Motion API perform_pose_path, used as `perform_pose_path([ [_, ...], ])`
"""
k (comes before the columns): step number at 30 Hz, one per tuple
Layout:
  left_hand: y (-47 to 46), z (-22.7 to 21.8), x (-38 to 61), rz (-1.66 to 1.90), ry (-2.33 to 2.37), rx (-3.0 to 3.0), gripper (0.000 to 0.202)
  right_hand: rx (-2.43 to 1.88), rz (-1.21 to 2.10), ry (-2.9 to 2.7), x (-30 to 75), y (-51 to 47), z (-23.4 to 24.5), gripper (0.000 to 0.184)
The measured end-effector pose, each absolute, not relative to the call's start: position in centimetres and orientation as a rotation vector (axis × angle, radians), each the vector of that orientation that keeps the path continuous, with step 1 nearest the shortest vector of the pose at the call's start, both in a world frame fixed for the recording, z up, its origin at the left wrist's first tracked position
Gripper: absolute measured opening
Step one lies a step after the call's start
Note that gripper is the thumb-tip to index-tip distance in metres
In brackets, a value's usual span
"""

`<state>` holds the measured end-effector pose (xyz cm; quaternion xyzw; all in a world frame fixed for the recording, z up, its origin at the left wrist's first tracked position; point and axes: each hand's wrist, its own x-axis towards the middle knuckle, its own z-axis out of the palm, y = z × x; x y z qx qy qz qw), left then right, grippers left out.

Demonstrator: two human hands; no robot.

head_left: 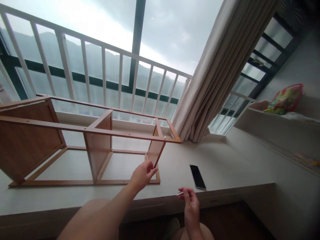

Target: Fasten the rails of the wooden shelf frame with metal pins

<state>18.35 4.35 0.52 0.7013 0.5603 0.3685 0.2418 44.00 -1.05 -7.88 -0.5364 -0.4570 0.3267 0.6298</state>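
Note:
A brown wooden shelf frame (120,132) lies on its side on the white ledge, with flat panels set between its rails. My left hand (143,174) is at the lower corner of the rightmost panel (155,148). Its fingers are curled together beside the panel's edge; whether they pinch the edge or something small is hidden. Low in front of the ledge, my right hand (191,201) pinches a short, thin white stick (180,193) between thumb and fingers. On the top rail's right end sits a small round metal fitting (165,137).
A dark-screened phone (197,176) lies on the white ledge (232,163) to the right of the frame. Behind stands a white railing (103,66) before the window. A beige curtain (215,66) hangs at the right, near a wall shelf (277,118) with a colourful bag (283,99).

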Motion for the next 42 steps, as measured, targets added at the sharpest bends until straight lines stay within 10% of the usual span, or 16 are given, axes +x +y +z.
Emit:
perform_pose_path([
  [26, 2.8, -1.5, 18.8, 1.095, 1.819, 1.758, 0.020, -1.156, 1.013, -1.320, 35.9, -5.6, -8.9, 0.034],
  [42, -9.4, -10.7, 12.4, 0.887, 1.749, 1.659, 0.022, -1.176, 1.110, -1.551, 34.1, -4.7, -10.4, 0.021],
])
